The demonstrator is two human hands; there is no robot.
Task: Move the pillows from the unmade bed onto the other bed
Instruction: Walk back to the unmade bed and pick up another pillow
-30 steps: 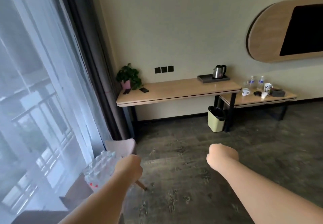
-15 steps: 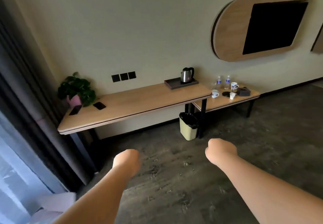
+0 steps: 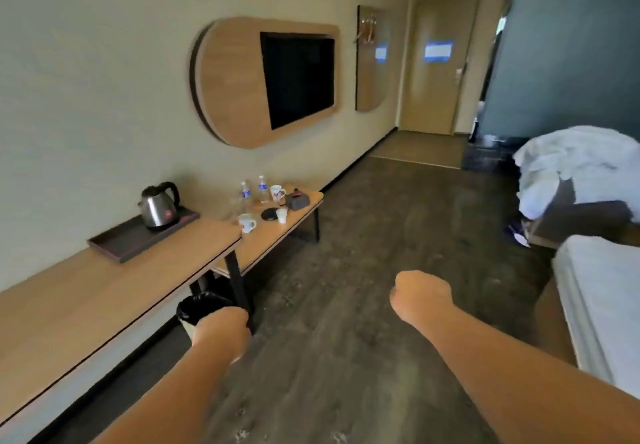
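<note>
With the left hand (image 3: 221, 327) and right hand (image 3: 420, 291) both clenched and empty, approach the unmade bed (image 3: 575, 173) at 2 o'clock; no pillows are distinguishable yet in its rumpled bedding.

lower left, a smooth matt wood desk (image 3: 104, 291); on it a glossy metal kettle (image 3: 157, 209). right edge, crumpled white cloth bedding (image 3: 575, 163). matt wood-grain floor (image 3: 398, 235).

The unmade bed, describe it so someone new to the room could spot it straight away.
Look along the right side of the room, toward the door. The unmade bed is the farther of two, heaped with rumpled white bedding, while the nearer bed lies flat and smooth.
</note>
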